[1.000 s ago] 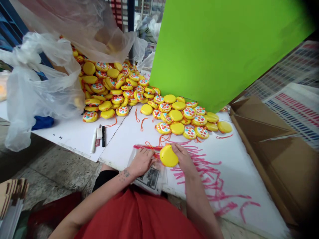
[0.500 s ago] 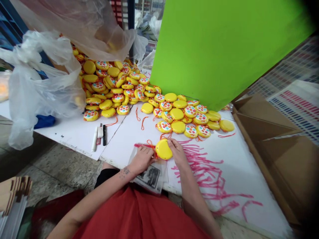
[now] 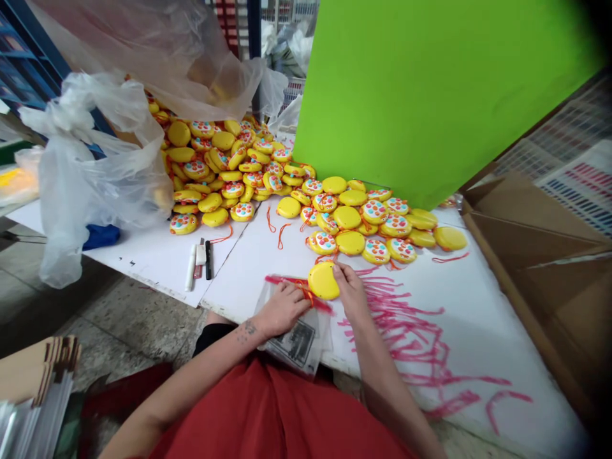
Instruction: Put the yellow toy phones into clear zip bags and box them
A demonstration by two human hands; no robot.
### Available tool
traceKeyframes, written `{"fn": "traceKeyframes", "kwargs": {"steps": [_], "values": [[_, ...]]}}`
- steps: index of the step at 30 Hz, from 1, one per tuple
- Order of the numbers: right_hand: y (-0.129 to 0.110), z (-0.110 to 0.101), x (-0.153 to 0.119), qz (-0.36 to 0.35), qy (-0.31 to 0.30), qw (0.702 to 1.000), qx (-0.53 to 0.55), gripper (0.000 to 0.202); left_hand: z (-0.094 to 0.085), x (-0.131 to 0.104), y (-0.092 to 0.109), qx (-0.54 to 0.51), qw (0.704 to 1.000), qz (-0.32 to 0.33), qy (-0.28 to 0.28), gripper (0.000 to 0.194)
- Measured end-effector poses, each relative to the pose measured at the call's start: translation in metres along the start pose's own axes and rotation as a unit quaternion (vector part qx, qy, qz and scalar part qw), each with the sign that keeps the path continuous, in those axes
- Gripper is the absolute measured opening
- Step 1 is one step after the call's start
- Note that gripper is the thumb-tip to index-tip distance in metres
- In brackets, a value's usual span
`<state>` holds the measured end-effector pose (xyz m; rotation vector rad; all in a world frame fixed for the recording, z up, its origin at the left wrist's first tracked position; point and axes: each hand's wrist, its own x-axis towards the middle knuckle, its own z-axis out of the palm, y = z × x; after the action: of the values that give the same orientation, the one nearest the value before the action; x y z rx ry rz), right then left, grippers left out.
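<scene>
My right hand (image 3: 351,290) pinches the edge of a round yellow plastic toy (image 3: 324,280), its plain side turned up. An orange cord loop (image 3: 310,294) hangs at the toy's left side. My left hand (image 3: 285,310) has its fingers curled, with the tips closed at that cord; the exact grip is partly hidden. Beneath the left hand lies a clear plastic bag (image 3: 322,331) with a pink strip along its top edge and a dark printed picture. Just beyond both hands, several like toys (image 3: 350,243) lie in a cluster, some showing colourful dotted faces.
A big heap of yellow toys (image 3: 229,175) spills from clear plastic sheeting (image 3: 105,172) at the left. Markers (image 3: 191,268) lie on the white table (image 3: 248,268). Pink strips (image 3: 406,331) are scattered at the right, beside an open cardboard box (image 3: 521,255). A green panel (image 3: 406,95) stands behind.
The view has shifted slightly, so the scene sits further right. The orange cord loop, which stood up before, now lies lower by the left fingertips. The right hand still holds the toy.
</scene>
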<state>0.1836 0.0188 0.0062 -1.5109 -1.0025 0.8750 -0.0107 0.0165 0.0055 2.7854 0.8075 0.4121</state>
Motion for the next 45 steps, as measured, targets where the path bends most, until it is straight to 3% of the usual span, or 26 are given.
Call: {"fn": "traceKeyframes", "kwargs": {"steps": [6,9,11,13,16,18,21,26,28,31,34,36,38,40,43,45], "values": [[0.010,0.015,-0.007,-0.055,-0.107,0.990,-0.079,0.046,0.007,-0.004,-0.005,-0.009,0.998,-0.026,0.050,0.031],[0.007,0.027,-0.016,-0.109,-0.199,0.963,-0.145,0.042,0.007,-0.005,-0.006,-0.022,0.996,-0.052,0.071,0.032],[0.002,0.029,-0.020,-0.156,-0.218,0.943,-0.198,0.043,0.007,-0.005,-0.006,-0.023,0.994,-0.069,0.080,0.031],[-0.002,0.023,-0.020,-0.186,-0.166,0.937,-0.243,0.044,0.008,-0.004,-0.007,-0.019,0.993,-0.085,0.085,0.030],[-0.007,0.001,-0.021,-0.145,-0.078,0.938,-0.306,0.046,0.008,-0.001,-0.007,-0.035,0.990,-0.100,0.098,0.026],[-0.008,-0.014,-0.024,-0.097,-0.081,0.929,-0.348,0.045,0.007,0.001,-0.007,-0.073,0.985,-0.107,0.117,0.021],[-0.004,-0.024,-0.033,-0.046,-0.138,0.928,-0.343,0.037,0.001,0.006,-0.008,-0.161,0.973,-0.119,0.115,0.015],[0.005,-0.010,-0.044,-0.063,-0.126,0.944,-0.298,0.043,-0.016,0.014,-0.011,-0.262,0.958,-0.114,0.017,0.011],[0.004,-0.002,-0.045,-0.074,-0.100,0.946,-0.299,0.044,-0.022,0.016,-0.009,-0.250,0.961,-0.117,-0.011,0.011],[-0.001,0.008,-0.045,-0.079,-0.045,0.961,-0.262,0.043,-0.027,0.019,-0.004,-0.213,0.961,-0.176,-0.034,0.013],[-0.008,0.015,-0.043,-0.072,-0.023,0.987,-0.145,0.045,-0.032,0.016,0.002,-0.207,0.958,-0.198,-0.026,0.017],[-0.012,0.017,-0.042,-0.056,-0.028,0.996,-0.059,0.046,-0.035,0.010,0.003,-0.212,0.957,-0.192,0.039,0.015],[-0.016,0.018,-0.041,-0.044,-0.033,0.998,0.001,0.046,-0.037,0.002,0.001,-0.226,0.938,-0.215,0.149,0.017],[-0.020,0.019,-0.042,-0.044,-0.027,0.998,0.031,0.045,-0.036,-0.006,-0.003,-0.279,0.894,-0.265,0.227,0.031],[-0.023,0.019,-0.043,-0.056,-0.012,0.997,0.042,0.042,-0.028,-0.013,-0.008,-0.423,0.822,-0.323,0.203,0.045],[-0.024,0.019,-0.043,-0.062,-0.017,0.997,0.035,0.041,-0.021,-0.014,-0.009,-0.500,0.789,-0.318,0.164,0.039]]}}
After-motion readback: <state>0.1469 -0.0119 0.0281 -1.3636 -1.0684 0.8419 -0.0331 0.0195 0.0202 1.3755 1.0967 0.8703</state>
